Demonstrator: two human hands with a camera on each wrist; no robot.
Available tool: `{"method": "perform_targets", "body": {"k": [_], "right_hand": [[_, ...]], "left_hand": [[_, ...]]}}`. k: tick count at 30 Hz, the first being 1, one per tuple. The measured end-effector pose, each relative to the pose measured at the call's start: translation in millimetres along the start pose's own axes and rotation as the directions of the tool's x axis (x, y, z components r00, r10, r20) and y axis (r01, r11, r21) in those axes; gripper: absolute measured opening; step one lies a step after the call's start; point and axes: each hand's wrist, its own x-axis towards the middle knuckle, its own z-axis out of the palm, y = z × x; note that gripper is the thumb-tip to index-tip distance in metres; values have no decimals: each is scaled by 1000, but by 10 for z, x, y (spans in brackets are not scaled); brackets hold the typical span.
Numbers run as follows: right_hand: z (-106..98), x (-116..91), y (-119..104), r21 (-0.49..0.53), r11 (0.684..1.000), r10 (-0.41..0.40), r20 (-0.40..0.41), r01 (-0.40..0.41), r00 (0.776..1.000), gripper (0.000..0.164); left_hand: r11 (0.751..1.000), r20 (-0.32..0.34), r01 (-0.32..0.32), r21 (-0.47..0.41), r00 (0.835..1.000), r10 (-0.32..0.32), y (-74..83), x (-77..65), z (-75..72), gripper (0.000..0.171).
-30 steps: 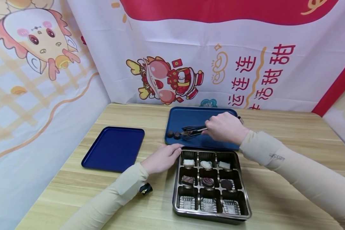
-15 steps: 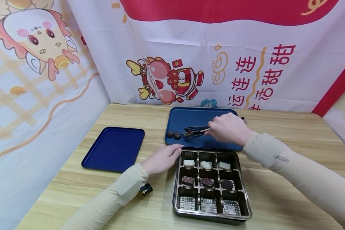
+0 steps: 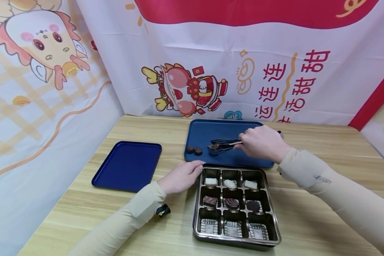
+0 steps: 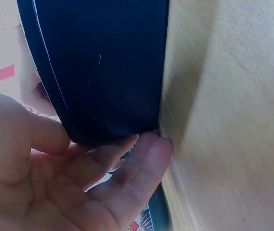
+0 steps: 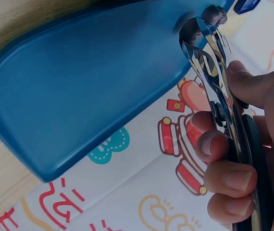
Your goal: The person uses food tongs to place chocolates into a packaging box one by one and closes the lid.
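My right hand (image 3: 264, 144) grips a pair of metal tongs (image 3: 225, 144) above the blue tray (image 3: 225, 126). The tips of the tongs point left, a little apart from two dark chocolates (image 3: 197, 151) at the tray's left end. In the right wrist view, fingers and thumb wrap the tongs' handles (image 5: 252, 168). With its fingertips and thumb, my left hand (image 3: 180, 176) touches the far left corner of a chocolate box (image 3: 235, 241). White chocolates (image 3: 229, 184) sit in the box's far row and brown chocolates (image 3: 232, 203) in its middle row. The near row's compartments hold nothing.
A dark blue square tray (image 3: 126, 165) lies on the wooden table (image 3: 310, 142) to the left. Behind the table hangs a printed cloth (image 3: 192, 39), close to the far tray. A black strap-like piece (image 3: 162, 211) is at my left wrist.
My right hand has moved to the right with the tongs, so their tips are now farther from the two chocolates. My left hand and the box stay in place.
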Motion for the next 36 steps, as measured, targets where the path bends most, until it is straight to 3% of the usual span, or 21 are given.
{"method": "perform_targets", "body": {"k": [23,29,36], "right_hand": [[-58,-306,157,69,993,98,-41,-95,994,43],[-141,-450,102,88,987,143,-88,-135,986,45],[-278,-622,25,72,989,141,-215,-128,966,43]], "left_hand": [[1000,-7,-4,-11,1000,4,31,-26,13,41],[1000,-1,9,-14,1000,-9,37,-29,15,41],[1000,0,1,-21,1000,-1,35,-24,11,41]]}}
